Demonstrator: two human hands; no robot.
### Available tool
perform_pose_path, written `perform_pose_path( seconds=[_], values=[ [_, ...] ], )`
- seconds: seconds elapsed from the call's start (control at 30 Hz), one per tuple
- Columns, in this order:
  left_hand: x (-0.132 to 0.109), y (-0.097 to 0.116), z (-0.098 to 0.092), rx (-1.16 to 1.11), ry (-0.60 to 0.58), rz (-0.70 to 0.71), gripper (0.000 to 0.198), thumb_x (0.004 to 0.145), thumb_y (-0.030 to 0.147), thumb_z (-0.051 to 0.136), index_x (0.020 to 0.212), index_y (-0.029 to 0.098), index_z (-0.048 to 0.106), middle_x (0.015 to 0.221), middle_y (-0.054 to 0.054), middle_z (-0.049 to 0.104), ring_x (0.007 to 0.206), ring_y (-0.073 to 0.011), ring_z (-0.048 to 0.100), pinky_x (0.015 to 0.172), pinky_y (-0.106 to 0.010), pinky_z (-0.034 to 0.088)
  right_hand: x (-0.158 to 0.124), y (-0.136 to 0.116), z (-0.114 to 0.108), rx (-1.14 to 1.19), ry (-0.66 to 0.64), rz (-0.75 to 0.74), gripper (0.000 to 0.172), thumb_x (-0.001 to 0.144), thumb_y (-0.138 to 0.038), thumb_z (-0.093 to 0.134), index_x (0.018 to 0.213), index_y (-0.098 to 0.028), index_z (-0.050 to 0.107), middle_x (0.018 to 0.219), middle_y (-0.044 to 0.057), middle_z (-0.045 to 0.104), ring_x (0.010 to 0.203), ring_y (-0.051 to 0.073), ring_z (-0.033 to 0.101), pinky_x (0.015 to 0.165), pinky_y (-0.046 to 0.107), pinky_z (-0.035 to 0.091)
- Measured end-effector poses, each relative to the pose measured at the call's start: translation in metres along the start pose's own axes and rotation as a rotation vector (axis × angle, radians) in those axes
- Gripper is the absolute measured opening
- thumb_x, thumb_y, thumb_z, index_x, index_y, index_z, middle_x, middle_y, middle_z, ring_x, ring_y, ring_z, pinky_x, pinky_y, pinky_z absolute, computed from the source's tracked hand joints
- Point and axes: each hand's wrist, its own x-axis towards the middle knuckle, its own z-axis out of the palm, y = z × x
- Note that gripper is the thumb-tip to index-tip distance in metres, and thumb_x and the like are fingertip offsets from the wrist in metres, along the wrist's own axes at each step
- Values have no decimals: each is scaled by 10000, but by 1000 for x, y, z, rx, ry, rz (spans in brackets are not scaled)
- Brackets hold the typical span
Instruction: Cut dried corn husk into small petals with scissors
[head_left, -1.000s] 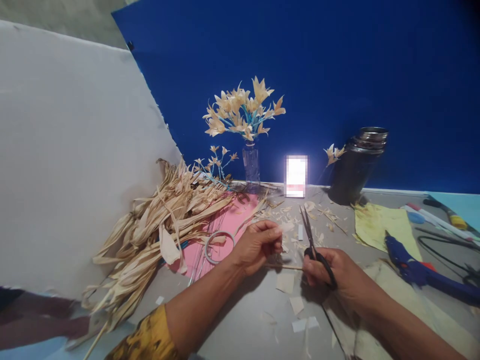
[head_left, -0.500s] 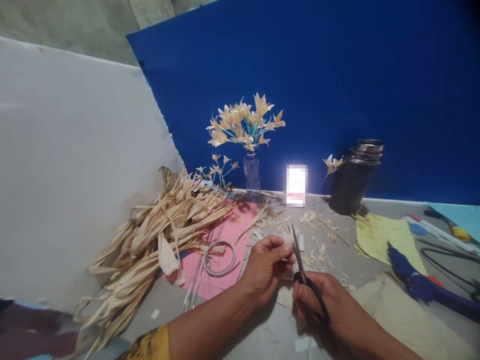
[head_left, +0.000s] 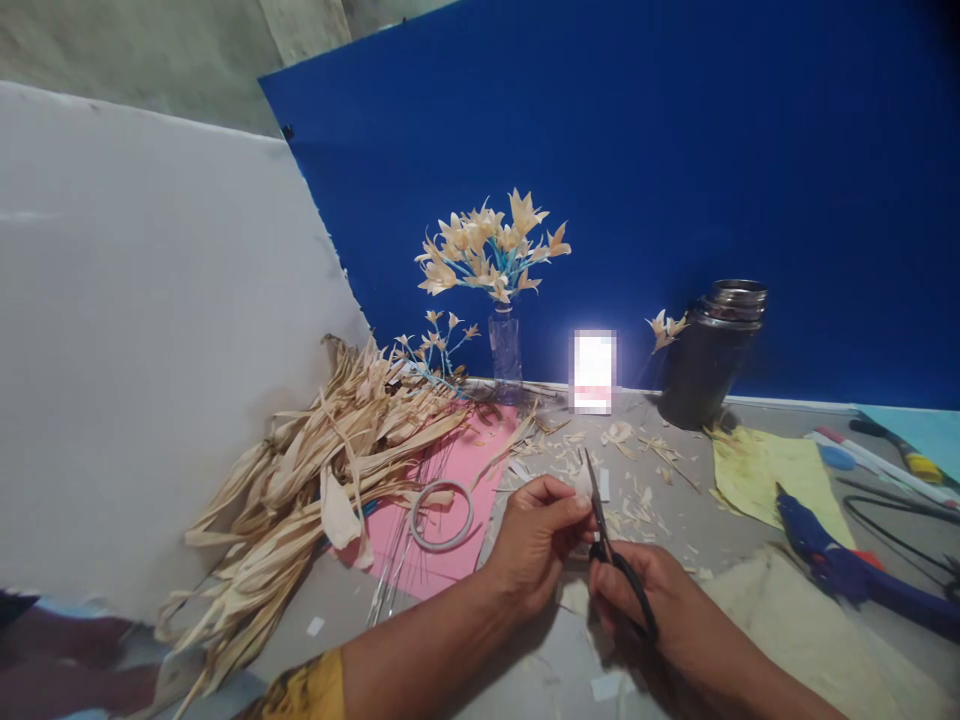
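Observation:
Between the thumb and fingers of my left hand (head_left: 536, 540) is a small pale piece of husk (head_left: 582, 482), mostly hidden by the fingertips. My right hand (head_left: 649, 600) is wrapped round the black handles of a pair of scissors (head_left: 598, 500). The blades point up and away, right beside the left fingertips and the pale piece, and look nearly closed. Pale scraps (head_left: 637, 505) are scattered on the grey table behind and around both hands.
Dried husks (head_left: 300, 490) heap at the left, beside pink paper (head_left: 457, 545) with a ring (head_left: 441, 515) and wires. Behind stand a flower-filled bottle (head_left: 505, 350), a glowing blurred screen (head_left: 592, 372) and a dark flask (head_left: 705, 365). A blue glue gun (head_left: 847, 570) lies at right, near yellow paper (head_left: 780, 475).
The scissor blades look closer together than before. Both hands hold almost the same place, and the whole view has shifted slightly.

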Motion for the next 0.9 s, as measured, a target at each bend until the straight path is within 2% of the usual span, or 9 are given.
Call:
perform_pose_path(
  seconds=[0.23,0.37,0.5,0.9],
  values=[
    [0,0,-1,-3,10,6,322,546,227,901,637,156,600,575,7,638,544,-107,581,592,-233,457,-1,-4,3,-25,-29,2,617,696,-793,673,629,-202,509,513,-32,497,458,91,400,472,234,334],
    [0,2,-2,-4,6,4,323,545,223,902,634,157,598,578,9,635,547,-108,586,594,-233,462,-2,-7,2,-81,-3,-16,625,697,-800,656,598,-203,495,515,-30,483,477,93,390,480,237,309],
    [1,4,-2,-10,-12,2,321,548,216,903,641,159,600,585,8,639,555,-112,596,602,-236,472,0,-5,-2,-165,-1,-50,600,758,-764,621,591,-202,494,524,-36,465,501,95,380,495,236,300],
    [0,4,-3,-18,-28,11,309,554,198,901,643,158,608,590,8,647,558,-114,609,603,-233,486,1,4,-6,-195,1,-59,614,767,-774,613,590,-205,465,523,-41,423,496,85,330,478,243,255]
  ],
)
